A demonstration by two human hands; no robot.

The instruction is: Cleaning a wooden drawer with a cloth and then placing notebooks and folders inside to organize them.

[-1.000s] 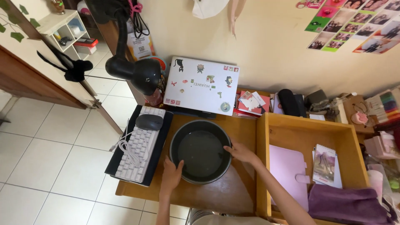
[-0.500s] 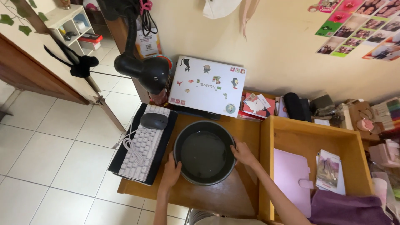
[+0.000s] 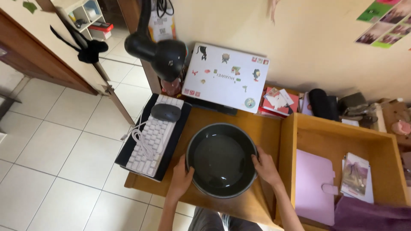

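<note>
Between both hands' fingers: dark round basin.

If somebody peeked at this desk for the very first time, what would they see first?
Probably the big dark round basin in the middle of the wooden desk, with the left hand and the right hand gripping its rim on either side. Behind it, a white laptop dotted with stickers leans against the wall, and a black desk lamp hangs over the white keyboard on the left.

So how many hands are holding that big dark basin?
2. The left hand grips the near-left rim of the dark basin, and the right hand holds its right rim. No other hands show.
</note>
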